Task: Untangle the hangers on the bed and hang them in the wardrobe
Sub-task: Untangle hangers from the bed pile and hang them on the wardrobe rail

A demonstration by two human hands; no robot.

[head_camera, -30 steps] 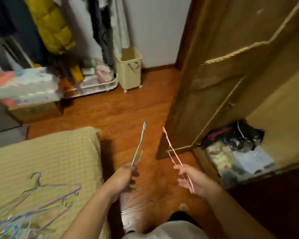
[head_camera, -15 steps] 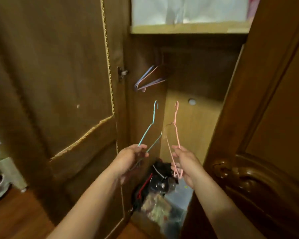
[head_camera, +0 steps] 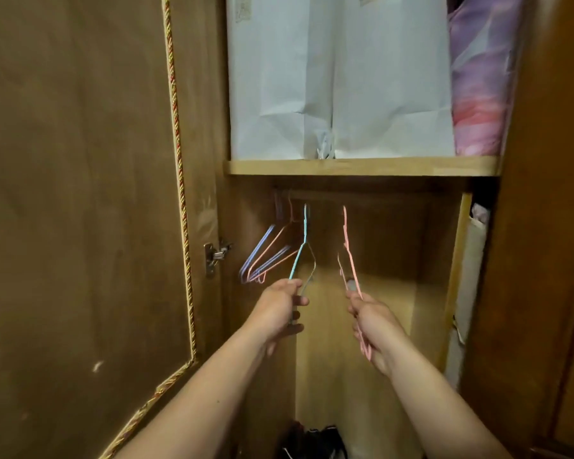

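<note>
Below the shelf (head_camera: 362,167), the left hand (head_camera: 277,313) grips a blue hanger (head_camera: 299,255), its fingers curled round the wire. The right hand (head_camera: 373,326) grips a pink hanger (head_camera: 349,256) likewise. Both hooks point up toward the shelf's underside. Left of the blue hanger, more hangers (head_camera: 265,256) hang under the shelf.

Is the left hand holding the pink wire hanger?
No, the left hand grips the light blue wire hanger, while the pink wire hanger is in the right hand.
</note>
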